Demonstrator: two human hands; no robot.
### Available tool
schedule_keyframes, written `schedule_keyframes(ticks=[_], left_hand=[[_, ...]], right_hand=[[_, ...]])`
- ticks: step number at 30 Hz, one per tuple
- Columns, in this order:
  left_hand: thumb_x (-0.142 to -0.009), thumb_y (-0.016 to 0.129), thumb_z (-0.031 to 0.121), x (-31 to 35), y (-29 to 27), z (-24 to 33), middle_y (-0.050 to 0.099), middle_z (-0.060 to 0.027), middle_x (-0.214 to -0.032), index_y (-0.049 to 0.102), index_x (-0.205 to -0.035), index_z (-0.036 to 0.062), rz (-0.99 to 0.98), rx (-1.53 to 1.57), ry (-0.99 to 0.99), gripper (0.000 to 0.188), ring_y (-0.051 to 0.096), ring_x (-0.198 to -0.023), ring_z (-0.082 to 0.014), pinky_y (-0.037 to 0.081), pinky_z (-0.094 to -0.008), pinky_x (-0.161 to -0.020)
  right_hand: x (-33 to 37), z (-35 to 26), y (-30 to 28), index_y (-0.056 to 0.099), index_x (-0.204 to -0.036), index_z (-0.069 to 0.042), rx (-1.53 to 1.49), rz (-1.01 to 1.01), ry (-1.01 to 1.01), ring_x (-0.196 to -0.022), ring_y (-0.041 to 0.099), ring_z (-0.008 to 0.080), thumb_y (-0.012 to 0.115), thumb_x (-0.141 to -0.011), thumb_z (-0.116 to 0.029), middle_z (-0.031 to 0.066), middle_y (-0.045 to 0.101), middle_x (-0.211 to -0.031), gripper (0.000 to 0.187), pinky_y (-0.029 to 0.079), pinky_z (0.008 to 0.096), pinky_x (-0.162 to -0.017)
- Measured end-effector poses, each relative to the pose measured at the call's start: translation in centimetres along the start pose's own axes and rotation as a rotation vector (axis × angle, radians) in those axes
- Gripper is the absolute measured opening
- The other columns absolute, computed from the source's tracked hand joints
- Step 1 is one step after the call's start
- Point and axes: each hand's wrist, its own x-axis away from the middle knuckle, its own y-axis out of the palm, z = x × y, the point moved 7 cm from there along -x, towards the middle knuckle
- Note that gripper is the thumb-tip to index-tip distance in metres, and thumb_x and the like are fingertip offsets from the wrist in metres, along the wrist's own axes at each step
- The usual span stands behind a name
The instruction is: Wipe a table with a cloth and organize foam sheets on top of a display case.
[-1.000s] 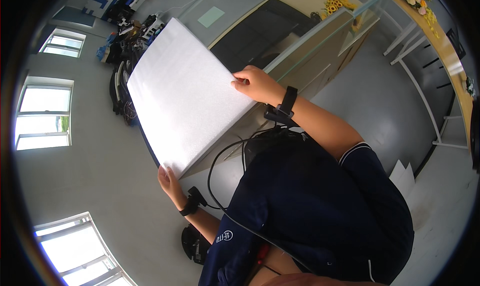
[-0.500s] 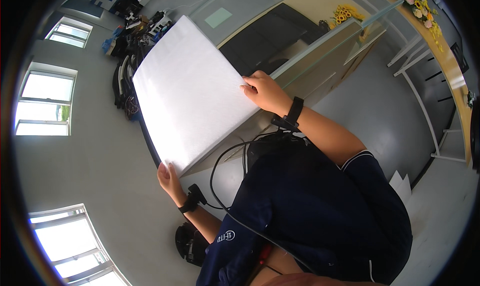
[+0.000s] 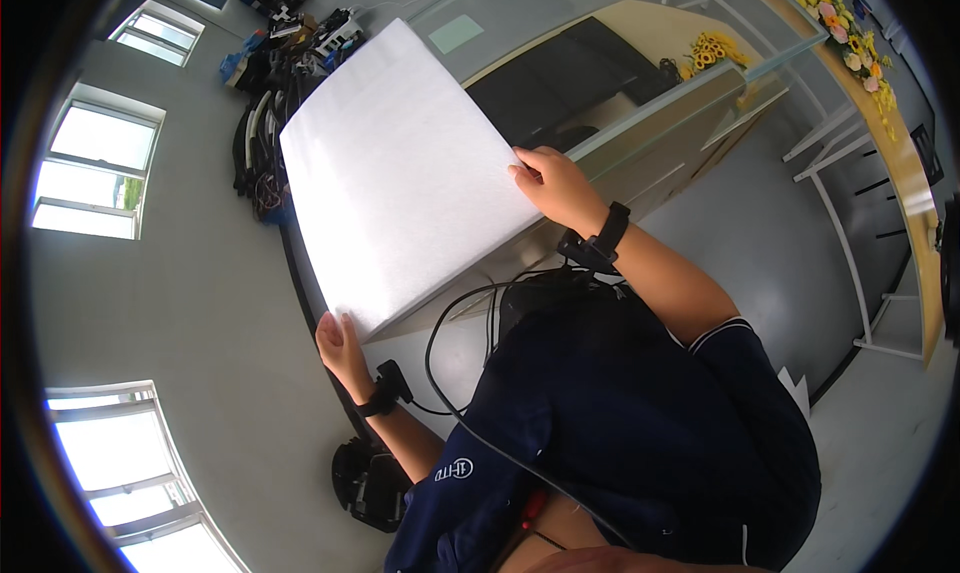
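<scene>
A large white rectangular sheet or thin board (image 3: 400, 183) lies tilted in front of me, above a glass-topped cabinet. My left hand (image 3: 343, 351) grips its near left corner, thumb on the upper face and the other fingers mostly out of sight. At the right-hand edge, my right hand (image 3: 560, 188) pinches the sheet between thumb and curled fingers. Black straps with small devices sit on both wrists, and a black cable (image 3: 430, 348) loops from them across my dark blue shirt. The underside of the sheet is hidden.
Beyond the sheet is the glass counter (image 3: 640, 123), with a black panel (image 3: 570, 78) under it. Yellow flowers (image 3: 712, 51) stand near its far end. Cables and gear (image 3: 265, 163) are heaped at the left. A curved wooden table (image 3: 905, 163) with white legs is at the right.
The sheet and both hands keep their hold and look nearly the same. The whole view has shifted slightly, with the sheet and right hand a little further right in the picture.
</scene>
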Motion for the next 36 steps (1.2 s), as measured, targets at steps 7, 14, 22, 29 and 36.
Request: schedule_keyframes(ticks=[7,14,22,29,36], left_hand=[[-0.083,0.055,0.012,0.1,-0.4,-0.4,0.051,-0.0171,-0.111,0.045,-0.112,-0.0083,0.011,0.036,-0.012,0.036,0.05,-0.103,-0.0203,0.039,-0.028,-0.09],[-0.084,0.056,0.013,0.1,-0.2,-0.2,0.052,-0.0154,-0.11,0.046,-0.111,-0.0078,0.011,0.052,-0.016,0.035,0.05,-0.102,-0.0188,0.039,-0.027,-0.089],[-0.082,0.057,0.012,0.3,-0.1,0.1,0.053,-0.0143,-0.107,0.047,-0.11,-0.0073,0.018,0.022,0.026,0.035,0.051,-0.099,-0.0169,0.04,-0.0259,-0.087],[-0.082,0.057,0.012,0.4,-0.2,0.3,0.055,-0.013,-0.102,0.049,-0.108,-0.0071,0.019,0.014,0.035,0.034,0.052,-0.094,-0.0163,0.042,-0.0253,-0.083],[-0.084,0.055,0.013,0.3,-0.1,0.2,0.055,-0.0133,-0.103,0.048,-0.109,-0.0072,0.013,0.041,0.027,0.033,0.053,-0.094,-0.0161,0.042,-0.0248,-0.082]], right_hand=[[0.1,-0.5,-0.2,0.056,-0.094,0.007,-0.1,-0.078,-0.013,-0.06,0.052,0.0244,0.055,-0.081,-0.016,0.0156,0.056,-0.069,0.026,0.04,0.0312,-0.054],[0.0,2.2,0.5,0.052,-0.107,0.007,-0.288,-0.284,0.341,-0.074,0.053,0.0124,0.049,-0.085,-0.014,0.0094,0.058,-0.085,0.03,0.041,0.0241,-0.067],[-0.6,1.9,0.8,0.048,-0.119,-0.001,-0.59,-0.495,0.628,-0.073,0.049,0.0088,0.053,-0.083,-0.016,0.0026,0.057,-0.086,0.039,0.04,0.0231,-0.061],[-0.3,0.8,0.3,0.047,-0.121,-0.003,-0.479,-0.5,0.568,-0.07,0.045,0.007,0.055,-0.082,-0.016,-0.0013,0.053,-0.079,0.041,0.038,0.0204,-0.06],[0.0,1.5,0.7,0.049,-0.117,0.002,-0.448,-0.416,0.479,-0.07,0.046,0.0066,0.055,-0.082,-0.014,0.0006,0.054,-0.08,0.039,0.039,0.0195,-0.062]])
